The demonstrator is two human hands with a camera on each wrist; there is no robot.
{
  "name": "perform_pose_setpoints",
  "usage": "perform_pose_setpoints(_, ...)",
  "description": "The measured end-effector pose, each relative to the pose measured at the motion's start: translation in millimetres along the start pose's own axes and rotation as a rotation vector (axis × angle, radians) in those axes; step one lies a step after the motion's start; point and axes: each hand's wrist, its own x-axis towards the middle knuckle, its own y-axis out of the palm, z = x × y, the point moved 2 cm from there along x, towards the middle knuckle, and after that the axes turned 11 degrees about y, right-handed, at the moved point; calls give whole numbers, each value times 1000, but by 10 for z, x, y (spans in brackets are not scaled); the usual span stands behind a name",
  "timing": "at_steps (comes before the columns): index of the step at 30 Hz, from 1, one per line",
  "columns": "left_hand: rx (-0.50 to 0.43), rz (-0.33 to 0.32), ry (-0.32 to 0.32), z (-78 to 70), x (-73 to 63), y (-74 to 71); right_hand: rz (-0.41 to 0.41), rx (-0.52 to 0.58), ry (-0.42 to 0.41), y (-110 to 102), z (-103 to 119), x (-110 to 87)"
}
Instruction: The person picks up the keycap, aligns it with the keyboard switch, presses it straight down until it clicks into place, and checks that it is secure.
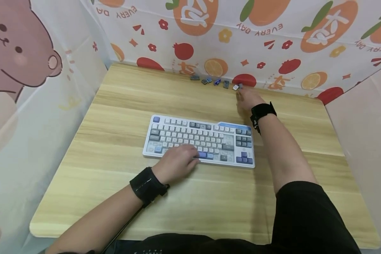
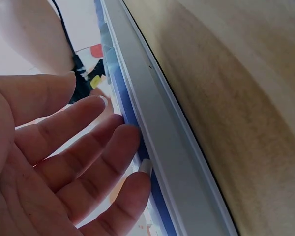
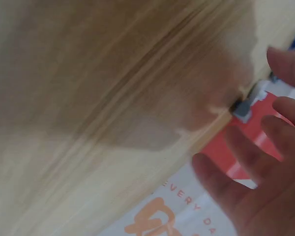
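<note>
A white mechanical keyboard [image 1: 190, 139] with white, grey and blue-purple keycaps lies mid-table. My left hand [image 1: 177, 160] rests over its front edge near the space bar. In the left wrist view the loosely bent fingers [image 2: 120, 147] of that hand meet the keyboard's side [image 2: 157, 123] and hold nothing. My right hand [image 1: 249, 98] reaches to the back of the table, beside a white keycap [image 1: 235, 87] and a grey keycap [image 1: 240, 85]. Its fingers [image 3: 216, 182] are spread in the right wrist view, near a small grey keycap [image 3: 242, 112], with no grip visible.
Several more small keycap-like pieces, among them a dark one [image 1: 194, 77], a blue one [image 1: 217, 82] and a grey one [image 1: 226, 84], line the table's back edge. A fruit-print curtain [image 1: 203, 42] hangs right behind. The wooden table [image 1: 98, 141] has a bear-print curtain [image 1: 25, 46] at left.
</note>
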Motion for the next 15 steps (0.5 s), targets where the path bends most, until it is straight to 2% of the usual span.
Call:
perform_pose_setpoints(3,-25,7,-3,-13,-9,12,48,-4,28,53,-83,2)
perform_pose_setpoints(5,-32,10,-8,-10,-5,8,11,-6,39,51,-125,-37)
perform_pose_setpoints(11,-29,-1,-44,27,34,-32,-201,20,-2,-50,-113,-159)
perform_pose_setpoints(13,-35,3,-53,34,45,-31,-211,38,-3,-50,-99,-165)
perform_pose_setpoints(15,-46,12,-56,34,59,-20,-186,49,-15,-28,-85,-152)
